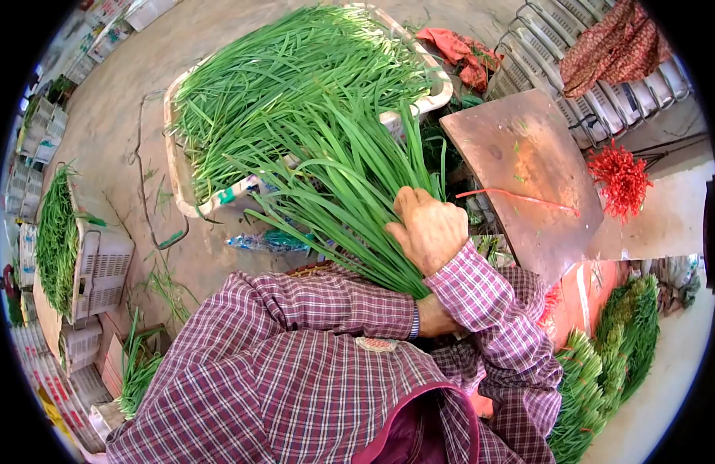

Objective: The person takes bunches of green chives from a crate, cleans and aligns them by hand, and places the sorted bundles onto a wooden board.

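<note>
Garlic chive bunch point(346, 193): It is held before the body, with leaf tips fanned towards the plastic crate point(443, 90).
Right hand point(431, 230): It is closed on leaves at the bunch's side; its fingertips are hidden.
Left hand: Only the wrist point(433, 315) is seen, below the right sleeve point(485, 288); its grip cannot be told.
Outer leaves: They could be dropped, because they are spread wide of the fingers.
Held leaves: They could be creased if too much pressure is applied.
Red strand point(520, 198): It could be knocked from the brown board point(520, 131) by the right elbow.
</note>
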A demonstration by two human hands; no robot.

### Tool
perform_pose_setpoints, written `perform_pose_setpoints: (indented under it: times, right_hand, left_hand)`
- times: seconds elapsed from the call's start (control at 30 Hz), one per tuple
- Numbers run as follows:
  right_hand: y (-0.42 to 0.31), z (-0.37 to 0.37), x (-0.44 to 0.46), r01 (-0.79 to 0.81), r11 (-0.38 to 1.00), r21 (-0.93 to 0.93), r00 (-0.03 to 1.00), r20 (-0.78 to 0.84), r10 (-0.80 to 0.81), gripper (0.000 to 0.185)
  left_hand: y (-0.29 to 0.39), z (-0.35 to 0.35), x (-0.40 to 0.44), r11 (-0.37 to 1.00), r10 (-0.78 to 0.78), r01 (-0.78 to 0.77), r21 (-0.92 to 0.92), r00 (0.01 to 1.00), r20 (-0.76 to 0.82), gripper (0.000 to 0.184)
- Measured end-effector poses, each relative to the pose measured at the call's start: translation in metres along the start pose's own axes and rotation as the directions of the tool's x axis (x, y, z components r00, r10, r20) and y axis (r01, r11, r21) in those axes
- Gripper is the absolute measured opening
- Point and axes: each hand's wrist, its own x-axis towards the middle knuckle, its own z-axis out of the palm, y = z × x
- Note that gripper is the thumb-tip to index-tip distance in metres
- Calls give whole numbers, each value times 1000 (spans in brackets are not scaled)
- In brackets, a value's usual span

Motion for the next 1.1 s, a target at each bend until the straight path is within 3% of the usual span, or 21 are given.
perform_pose_setpoints:
  times: [0.07, 0.13, 0.23, 0.4, 0.43, 0.47, 0.5, 0.6, 0.73, 0.77, 0.8, 0.87, 0.93, 0.97, 1.0, 1.03, 1.07, 1.1]
  right_hand:
    - [3, 6, 5, 19, 1000, 4, 1000, 13, -20, 27]
    - [3, 9, 9, 36, 999, 7, 999, 24, -36, 28]
    - [1, 13, 13, 85, 996, 7, 996, -17, -85, 24]
    - [-1, 11, 16, 112, 988, 104, 987, -130, -99, 17]
    - [0, 9, 16, 110, 981, 159, 985, -153, -85, 15]
    - [1, 8, 16, 112, 981, 158, 984, -154, -88, 15]
    - [2, 9, 15, 122, 968, 217, 979, -187, -82, 14]
    - [4, 6, 14, 137, 943, 304, 974, -216, -72, 12]
    - [3, 7, 15, 165, 862, 480, 972, -227, -59, 9]
    - [3, 11, 16, 183, 824, 536, 968, -245, -56, 9]
    - [3, 14, 17, 185, 823, 537, 967, -247, -56, 9]
    - [3, 22, 20, 214, 777, 592, 942, -337, -4, 9]
    - [6, 22, 22, 152, 757, 635, 951, -302, 62, 8]
    - [9, 23, 23, 89, 732, 676, 957, -262, 126, 8]
    - [16, 29, 30, 158, 666, 729, 923, -349, 162, 6]
    - [19, 21, 41, 135, 606, 784, 910, -340, 237, 7]
    - [19, 7, 51, 118, 540, 833, 893, -327, 309, 9]
    - [14, -12, 58, 156, 508, 847, 901, -333, 278, 10]
  left_hand:
    - [3, -2, 1, 984, -28, 20, 179, 998, 47, 65]
    - [4, -6, -4, 995, -29, 26, -93, 999, -29, 65]
    - [7, -11, -4, 992, -52, 49, -115, 998, -18, 66]
    - [11, -16, -5, 998, -55, 54, -33, 998, -14, 65]
    - [13, -14, -2, 989, -62, 59, 136, 998, 17, 63]
    - [1, 2, 4, 989, -63, 61, 138, 998, 15, 63]
    - [-24, 29, 12, 877, 232, -48, 478, 914, -334, 66]
    - [-28, 32, 14, 651, 562, 24, 758, 656, -504, 70]
    - [-18, 14, 9, 648, 596, -11, 761, 630, -498, 69]
    - [8, -20, -3, 897, 216, -74, 436, 934, -285, 66]
    - [24, -41, -11, 995, -90, 81, 64, 985, 147, 63]
    - [25, -43, -12, 994, -88, 79, 78, 988, 124, 62]
    - [27, -46, -15, 996, -82, 84, -29, 995, 63, 61]
    - [28, -49, -13, 990, -92, 75, 122, 986, 142, 61]
    - [11, -24, -7, 990, -91, 74, 123, 985, 145, 61]
    - [-20, 21, 4, 902, 165, -140, -409, 986, 27, 59]
    - [-30, 32, 12, 741, 242, -242, -626, 966, -88, 58]
    - [-39, 43, 19, 521, 314, -345, -781, 928, -200, 57]
